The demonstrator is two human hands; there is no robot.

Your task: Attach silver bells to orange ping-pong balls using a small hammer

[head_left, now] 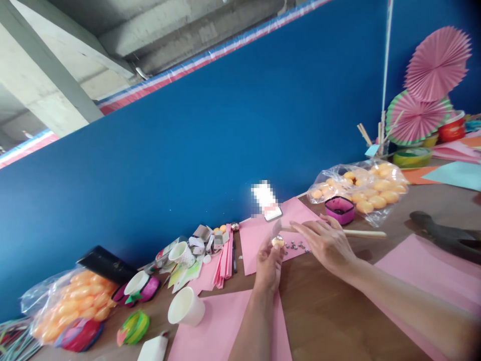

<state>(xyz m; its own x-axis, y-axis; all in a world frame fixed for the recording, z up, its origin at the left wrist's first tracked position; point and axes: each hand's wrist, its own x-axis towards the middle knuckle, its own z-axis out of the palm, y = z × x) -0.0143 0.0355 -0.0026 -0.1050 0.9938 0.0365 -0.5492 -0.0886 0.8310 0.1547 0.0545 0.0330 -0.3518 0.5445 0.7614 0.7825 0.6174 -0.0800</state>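
Observation:
My left hand [269, 263] pinches a small orange-yellow plastic egg [278, 243] between thumb and fingers, with shiny silver bits on its top. My right hand [330, 243] is closed around a paintbrush [364, 233] with a long pale wooden handle. The brush's greyish, blurred tip lies just above the egg; whether they touch I cannot tell. Several small silver pieces [296, 245] are scattered beside the egg, on the edge of a pink paper sheet [251, 250] and the brown table [319, 311].
Bags of orange eggs [376, 193] lie at right and left. A magenta square container [340, 210], a lit phone [268, 200], a white paper cup [187, 307] and dark-handled scissors [443, 233] surround my hands. A blue wall [225, 140] stands behind.

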